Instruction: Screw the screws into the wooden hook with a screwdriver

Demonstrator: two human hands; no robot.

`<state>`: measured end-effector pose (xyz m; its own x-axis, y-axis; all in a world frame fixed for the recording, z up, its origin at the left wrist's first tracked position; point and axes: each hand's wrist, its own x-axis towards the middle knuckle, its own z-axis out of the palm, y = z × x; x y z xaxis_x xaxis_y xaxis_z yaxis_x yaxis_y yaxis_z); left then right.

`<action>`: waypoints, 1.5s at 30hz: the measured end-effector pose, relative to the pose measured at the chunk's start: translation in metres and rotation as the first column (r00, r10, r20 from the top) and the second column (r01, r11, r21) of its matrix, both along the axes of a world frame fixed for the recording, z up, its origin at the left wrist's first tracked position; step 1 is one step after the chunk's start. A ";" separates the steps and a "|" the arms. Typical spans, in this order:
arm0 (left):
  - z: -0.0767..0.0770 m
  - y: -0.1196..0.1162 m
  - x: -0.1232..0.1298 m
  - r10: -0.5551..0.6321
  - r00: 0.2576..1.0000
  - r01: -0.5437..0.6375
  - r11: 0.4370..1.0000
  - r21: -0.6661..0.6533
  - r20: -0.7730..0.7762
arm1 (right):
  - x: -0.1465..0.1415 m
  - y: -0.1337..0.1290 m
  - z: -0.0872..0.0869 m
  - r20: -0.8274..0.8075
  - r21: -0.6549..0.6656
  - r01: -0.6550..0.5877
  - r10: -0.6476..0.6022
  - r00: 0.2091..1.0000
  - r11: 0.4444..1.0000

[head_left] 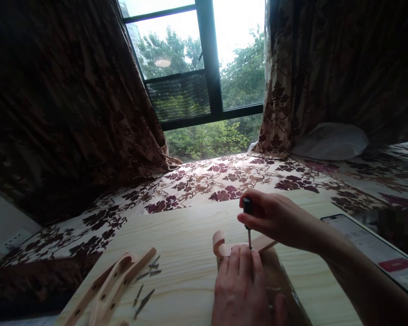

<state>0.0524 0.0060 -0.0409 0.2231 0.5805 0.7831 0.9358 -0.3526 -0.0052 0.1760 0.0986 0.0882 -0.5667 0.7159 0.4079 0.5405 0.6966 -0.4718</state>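
Observation:
My right hand [268,213] is closed around the black handle of a screwdriver [247,208]. The screwdriver stands nearly upright, its tip down at a light wooden hook [218,240] with a curled end. My left hand [240,285] presses its fingers, side by side, onto that hook and holds it down. Beneath the left hand and hook lies a brown, shiny-edged flat piece [285,290], partly covered. Whether a screw sits under the tip is too small to tell. To the left, several more wooden hooks [114,280] with drilled holes lie together, beside several loose screws [144,301].
All this rests on a pale wooden board [180,240], itself on floral fabric [197,181]. A phone [370,249] with its screen lit lies at the right, partly behind my forearm. Beyond are a window [217,59], dark curtains [71,90] and a white bag [333,140].

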 end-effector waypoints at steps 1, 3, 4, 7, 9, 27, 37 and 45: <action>0.000 0.000 0.000 0.003 1.000 -0.002 1.000 -0.003 0.003 | 0.001 -0.001 0.000 -0.001 -0.007 -0.027 0.027 1.000 1.000; 0.000 0.000 0.001 0.003 1.000 -0.003 1.000 -0.006 0.008 | 0.002 -0.001 0.000 -0.008 -0.029 -0.076 0.076 0.997 0.997; 0.000 0.001 0.001 0.001 1.000 -0.001 1.000 -0.006 0.009 | 0.003 -0.001 0.000 -0.013 -0.035 -0.089 0.089 0.996 0.995; 0.000 0.002 0.000 -0.009 1.000 0.008 1.000 0.015 0.012 | 0.003 0.001 -0.002 -0.017 -0.022 -0.077 0.076 0.997 0.997; 0.000 0.003 0.000 -0.011 1.000 0.011 0.999 0.030 0.014 | 0.002 0.002 -0.002 -0.024 0.001 -0.051 0.051 0.998 0.999; 0.011 -0.001 -0.020 -0.001 0.964 -0.004 1.000 -0.018 -0.267 | -0.005 0.003 -0.006 -0.073 -0.042 -0.026 0.023 0.997 0.999; -0.005 0.006 0.001 -0.005 1.000 0.005 0.998 0.065 0.000 | -0.003 0.000 -0.001 -0.045 -0.032 -0.043 0.042 0.998 0.999; 0.020 -0.003 -0.006 -0.025 0.993 0.027 0.999 0.018 -0.119 | -0.002 0.002 0.000 -0.017 0.008 0.005 -0.005 1.000 1.000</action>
